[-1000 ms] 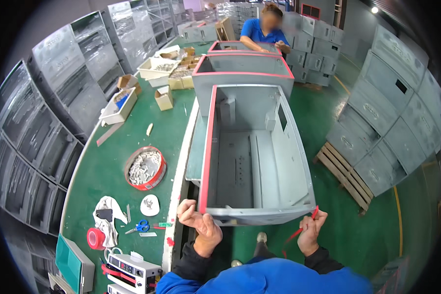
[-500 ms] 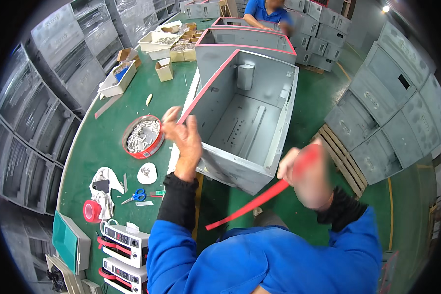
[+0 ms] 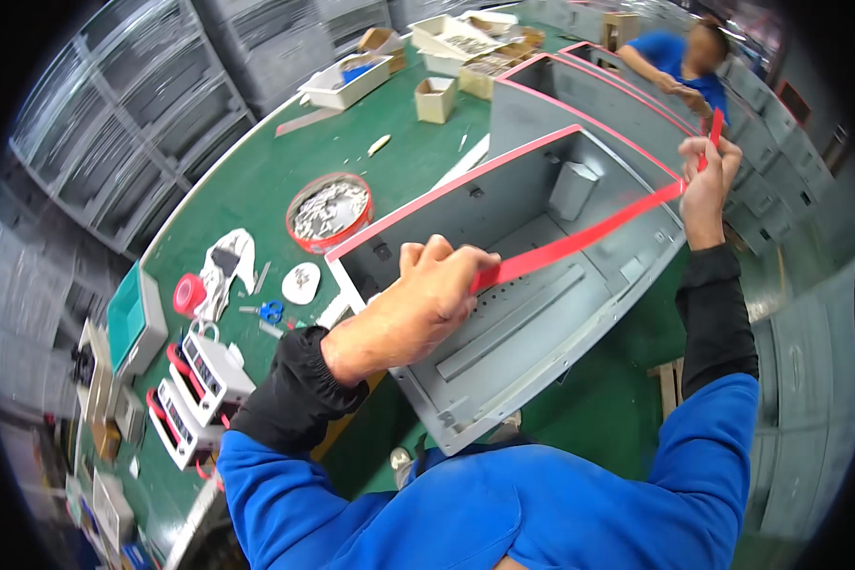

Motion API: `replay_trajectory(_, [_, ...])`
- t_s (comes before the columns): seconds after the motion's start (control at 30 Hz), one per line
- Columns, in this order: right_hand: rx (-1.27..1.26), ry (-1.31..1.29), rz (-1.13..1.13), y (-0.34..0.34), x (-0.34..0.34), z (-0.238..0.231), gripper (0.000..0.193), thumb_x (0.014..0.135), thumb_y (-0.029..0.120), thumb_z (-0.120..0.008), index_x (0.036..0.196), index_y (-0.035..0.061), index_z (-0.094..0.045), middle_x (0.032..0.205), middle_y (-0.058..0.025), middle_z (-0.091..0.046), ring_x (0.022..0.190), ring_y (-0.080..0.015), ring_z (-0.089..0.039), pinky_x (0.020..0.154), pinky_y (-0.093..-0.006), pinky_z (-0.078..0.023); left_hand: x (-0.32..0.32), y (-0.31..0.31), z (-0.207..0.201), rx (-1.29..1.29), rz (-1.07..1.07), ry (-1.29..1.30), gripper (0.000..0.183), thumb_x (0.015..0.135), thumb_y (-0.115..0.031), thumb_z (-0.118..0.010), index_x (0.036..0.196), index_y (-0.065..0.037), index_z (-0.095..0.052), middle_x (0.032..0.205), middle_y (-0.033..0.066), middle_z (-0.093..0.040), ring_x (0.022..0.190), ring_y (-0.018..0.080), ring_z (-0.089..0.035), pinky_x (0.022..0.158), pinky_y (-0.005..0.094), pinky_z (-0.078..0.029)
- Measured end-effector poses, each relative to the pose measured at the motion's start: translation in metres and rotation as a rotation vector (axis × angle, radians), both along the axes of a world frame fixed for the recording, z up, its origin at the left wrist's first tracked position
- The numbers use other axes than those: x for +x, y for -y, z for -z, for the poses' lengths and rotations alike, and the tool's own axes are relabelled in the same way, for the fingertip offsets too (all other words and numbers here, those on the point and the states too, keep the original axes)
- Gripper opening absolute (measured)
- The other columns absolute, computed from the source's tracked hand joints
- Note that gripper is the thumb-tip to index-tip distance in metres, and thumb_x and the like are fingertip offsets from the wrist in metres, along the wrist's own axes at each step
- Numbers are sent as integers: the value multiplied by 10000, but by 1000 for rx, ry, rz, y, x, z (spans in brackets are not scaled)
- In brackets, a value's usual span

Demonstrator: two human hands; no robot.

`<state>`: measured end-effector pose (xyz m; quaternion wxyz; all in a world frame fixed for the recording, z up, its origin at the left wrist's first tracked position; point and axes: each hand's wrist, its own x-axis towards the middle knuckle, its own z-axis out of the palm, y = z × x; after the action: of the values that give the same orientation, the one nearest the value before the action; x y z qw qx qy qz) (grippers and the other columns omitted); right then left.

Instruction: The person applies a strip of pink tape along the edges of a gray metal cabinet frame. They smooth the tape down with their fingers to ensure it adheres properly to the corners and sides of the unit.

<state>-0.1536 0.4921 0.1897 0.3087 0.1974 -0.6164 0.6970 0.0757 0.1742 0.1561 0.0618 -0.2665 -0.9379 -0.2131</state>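
A strip of red tape (image 3: 579, 242) stretches between my two hands, above an open grey metal cabinet box (image 3: 518, 356). My left hand (image 3: 437, 294) is closed on its near end, over the box's left side. At the far right corner of the box, my right hand (image 3: 708, 180) pinches the other end, with a short piece sticking up past the fingers. Red edging runs along the left rim of the box. Its far rim lies partly behind the tape, and its right and near rims are bare grey metal.
On the green table (image 3: 256, 199) are a red-rimmed tub of small white parts (image 3: 331, 211), blue scissors (image 3: 271, 312), a red tape roll (image 3: 189, 294) and two white devices (image 3: 204, 380). More grey boxes (image 3: 579, 109) stand beyond, near a co-worker in blue (image 3: 670, 57).
My right hand has moved up and away to the far corner. My left hand has come over the box and now holds the tape's other end. The view has turned.
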Motion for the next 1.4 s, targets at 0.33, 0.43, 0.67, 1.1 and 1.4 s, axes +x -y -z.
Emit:
replay_trajectory(0.33, [733,-606,-898,74,56,66,334,707,-41,-688,890,81,-436,801,-71,-562,613,-229,-564,514,-317,-457,22,-53,24,1131,-372,235,303,980,-221,-509,1213,-113,-349,1083,46,-486,1026,101,-398,926,284,-309])
replay_trajectory(0.43, [782,-754,-880,84,70,70,340,676,-42,-688,871,88,-443,781,-40,-549,606,-211,-562,469,-324,-439,40,-71,40,1329,-439,307,297,988,-280,-491,1195,-109,-364,1083,70,-496,991,114,-433,939,278,-314])
replay_trajectory(0.67, [880,-847,-905,98,117,65,315,666,-43,-682,838,83,-450,805,-34,-545,607,-195,-562,451,-313,-438,74,-86,39,1510,-400,237,264,921,-38,-548,1092,-135,-371,967,40,-479,885,98,-435,833,266,-367])
replay_trajectory(1.1, [1041,-758,-1023,99,180,69,342,656,-70,-697,868,86,-479,812,-41,-541,622,-202,-558,464,-319,-437,151,-63,73,1626,-367,431,247,940,-47,-525,1090,-129,-348,951,32,-472,850,94,-439,805,269,-388])
replay_trajectory(1.4, [1219,-768,-1047,95,199,76,228,692,29,-712,767,87,-506,709,-18,-430,610,-185,-507,489,-329,-417,180,-60,98,842,-633,-65,264,883,-82,-582,1099,-79,-430,993,47,-516,903,180,-426,894,339,-270])
